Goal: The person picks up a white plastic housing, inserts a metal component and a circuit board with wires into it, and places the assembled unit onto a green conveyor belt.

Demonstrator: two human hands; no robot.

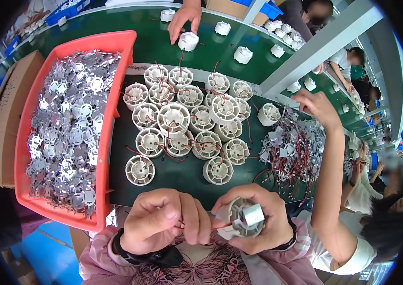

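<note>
Green bench point(173, 178) lay behind; right hand point(263, 223) clamped a light, rigid housing point(239, 221) by its rim — left hand point(161, 225) pinched its thin wires point(196, 227).

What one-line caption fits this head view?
Right hand holds a white ribbed housing, left hand pinches its red wire.

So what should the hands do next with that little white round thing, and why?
Probably tuck the red wires into the white housing. The right hand grips it with a small silver block on top, while the left hand pinches the loose wires beside it.
</note>
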